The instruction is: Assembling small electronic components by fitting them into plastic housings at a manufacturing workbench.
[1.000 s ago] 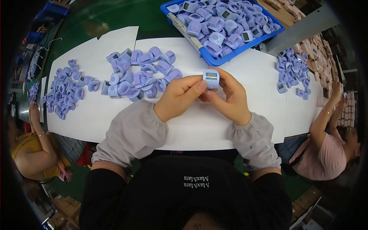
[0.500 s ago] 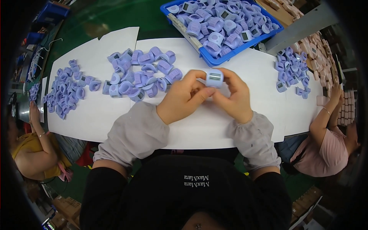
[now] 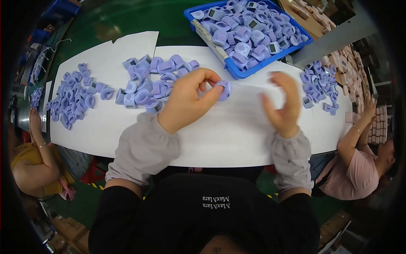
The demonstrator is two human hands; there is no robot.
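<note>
A lilac ring-shaped device (image 3: 225,91) is held above the middle of the counter, left of the right hand and just on the near side of the blue crate. It is grasped by the left hand (image 3: 184,101), its left part pinched between thumb and fingers; by this grip the right part is left uncovered, probably so that it can be reached from the right. Which face is turned up cannot be told. The right hand (image 3: 285,106) is blurred and well apart from the device, its grip released, with thumb and fingers parted and nothing seen between them. Beneath both hands, white sheets (image 3: 220,148) are spread over the green counter (image 3: 127,19), perhaps to keep the pieces clean and easily seen. To the left, a loose cluster of similar devices (image 3: 141,95) is laid within easy reach of the left hand, and a denser heap (image 3: 72,97) is placed farther left. Many more are piled in the blue crate (image 3: 243,75) on the far side, presumably so that they are contained by its walls. On the right, another lilac heap (image 3: 319,84) is set near pale pink pieces (image 3: 349,70), the two colours being kept mostly apart.
</note>
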